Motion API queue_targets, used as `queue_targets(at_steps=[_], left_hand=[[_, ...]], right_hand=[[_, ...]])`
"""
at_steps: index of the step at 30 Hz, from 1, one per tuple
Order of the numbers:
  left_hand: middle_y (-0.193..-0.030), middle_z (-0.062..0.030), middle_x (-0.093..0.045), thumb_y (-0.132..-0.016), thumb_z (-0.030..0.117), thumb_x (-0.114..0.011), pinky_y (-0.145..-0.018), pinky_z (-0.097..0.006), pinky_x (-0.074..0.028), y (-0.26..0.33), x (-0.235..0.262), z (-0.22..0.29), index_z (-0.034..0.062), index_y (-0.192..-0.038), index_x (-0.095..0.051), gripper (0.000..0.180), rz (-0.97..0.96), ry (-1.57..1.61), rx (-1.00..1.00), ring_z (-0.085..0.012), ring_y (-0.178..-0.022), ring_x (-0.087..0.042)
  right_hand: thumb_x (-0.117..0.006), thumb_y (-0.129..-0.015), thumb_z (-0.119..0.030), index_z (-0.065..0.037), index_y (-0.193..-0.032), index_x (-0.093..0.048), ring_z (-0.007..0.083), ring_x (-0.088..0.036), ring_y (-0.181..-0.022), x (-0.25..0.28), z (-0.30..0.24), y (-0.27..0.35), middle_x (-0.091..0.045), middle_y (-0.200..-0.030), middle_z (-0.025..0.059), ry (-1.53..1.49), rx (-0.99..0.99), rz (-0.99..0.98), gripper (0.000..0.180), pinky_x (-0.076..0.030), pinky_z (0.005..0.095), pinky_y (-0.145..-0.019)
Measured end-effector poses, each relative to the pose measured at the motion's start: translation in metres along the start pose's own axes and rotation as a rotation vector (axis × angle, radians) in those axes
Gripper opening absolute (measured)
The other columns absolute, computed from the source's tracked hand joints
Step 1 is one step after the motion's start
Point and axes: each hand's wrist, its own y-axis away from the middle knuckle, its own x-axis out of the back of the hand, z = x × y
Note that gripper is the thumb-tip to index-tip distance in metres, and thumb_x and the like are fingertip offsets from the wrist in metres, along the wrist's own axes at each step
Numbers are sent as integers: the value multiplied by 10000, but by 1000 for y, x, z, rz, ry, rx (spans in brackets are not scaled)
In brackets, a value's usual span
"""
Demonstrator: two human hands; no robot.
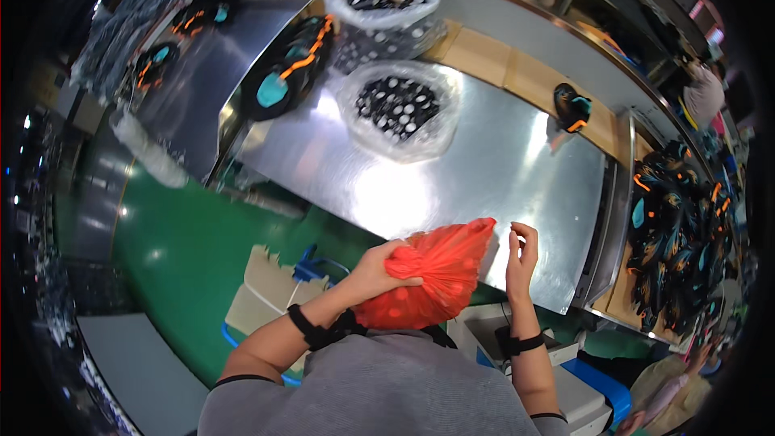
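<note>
Green floor [169,218] spreads under the workshop; we see a steel table [500,161] ahead, a heap of dark pieces with orange and teal accents [678,242] at its right end; two clear plastic bags [444,125] of black pieces stand on it; the red bag [428,287] is at our front, by the table's near edge, contact with the table unclear; our left hand [375,273] pinches its bunched plastic between thumb and fingers; our right hand [521,258] is apart from it, loosely curled, holding nothing visible; we judge the step as handling the bag's gathered part, tied or loose we can't tell; next probably calls for bringing the right hand onto that bunch while the left keeps its grip.
</note>
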Motion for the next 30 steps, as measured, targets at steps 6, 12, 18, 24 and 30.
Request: queue_targets(at_steps=[6, 12, 18, 24, 30], left_hand=[[-923, -50, -625, -683, 178, -834, -819, -272, -471, 105, 42, -49, 34, -1033, -580, 456, 262, -13, 128, -122, -876, -586], [-919, -71, -629, -680, 167, -831, -810, -300, -475, 154, 61, -136, 6, -1054, -556, 491, 571, 220, 256, -160, -879, -603], [-938, -95, -630, -692, 187, -821, -803, -303, -472, 126, 47, -232, 13, -1036, -558, 467, 672, 280, 330, -173, -885, -610], [-922, -173, -660, -675, 258, -808, -777, -361, -502, 60, 5, -312, 27, -1062, -564, 512, 736, 512, 162, -310, -892, -648], [-932, -136, -678, -707, 190, -798, -800, -324, -497, 1, -20, -340, 15, -1048, -563, 449, 723, 640, 33, -249, -895, -666]], right_hand=[[-567, -875, -59, -27, -1056, -568, 199, -532, -957, -49, 5, 20, -539, -1050, 93, 156, 137, -351, 184, -455, 286, -746], [-572, -872, -65, -35, -1088, -563, 260, -494, -1033, -87, 11, 27, -497, -1138, 140, 396, 218, -553, 218, -448, 322, -847], [-487, -925, -80, -10, -1252, -496, 295, -388, -1214, -123, 25, 62, -430, -1258, 171, 796, 540, -546, 334, -322, 384, -1017], [-317, -999, -251, 9, -1395, -347, 275, -312, -1298, -132, 26, 82, -271, -1442, 163, 913, 528, -598, 474, -275, 373, -1048], [-388, -969, -385, 14, -1453, -210, 280, -243, -1355, -132, 24, 87, -203, -1471, 176, 1051, 526, -647, 652, -241, 377, -1076]])
